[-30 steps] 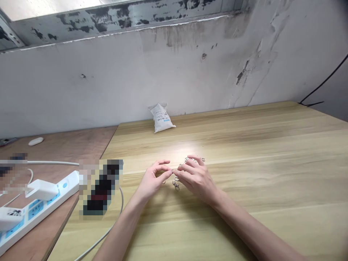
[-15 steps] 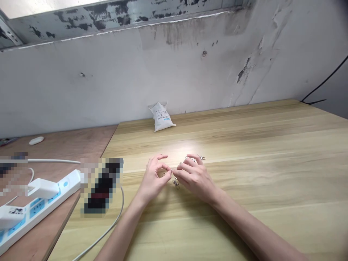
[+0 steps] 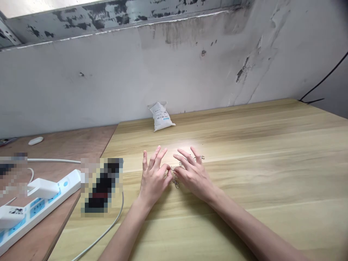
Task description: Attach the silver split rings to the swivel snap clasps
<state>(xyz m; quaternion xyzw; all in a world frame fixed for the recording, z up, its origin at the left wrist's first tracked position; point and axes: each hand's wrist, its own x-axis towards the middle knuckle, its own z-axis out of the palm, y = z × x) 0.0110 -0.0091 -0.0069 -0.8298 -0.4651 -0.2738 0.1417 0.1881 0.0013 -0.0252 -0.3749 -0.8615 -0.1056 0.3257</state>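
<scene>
My left hand (image 3: 154, 177) is closed in a pinch of thumb and index finger, with the other fingers fanned out. My right hand (image 3: 193, 174) comes in from the other side, also pinching, its remaining fingers spread. Between the two sets of fingertips is a small silvery metal piece (image 3: 172, 169), too small to tell its exact kind. A metal swivel clasp (image 3: 176, 183) lies on the table just below the fingertips. More small clasps and rings, partly hidden, lie under and beyond my right hand, one clasp (image 3: 202, 157) showing past its fingers.
A white labelled packet (image 3: 162, 116) stands on the wooden table (image 3: 258, 145) near the wall. To the left are a blurred-out item (image 3: 102, 186), a white cable (image 3: 108, 228), a power strip (image 3: 67, 185) with plugs, and a white oval case (image 3: 36, 140).
The left hand has turned, its free fingers now stretched up and apart. The right hand's fingers have spread wider. The fingertips stay together at about the same spot.
</scene>
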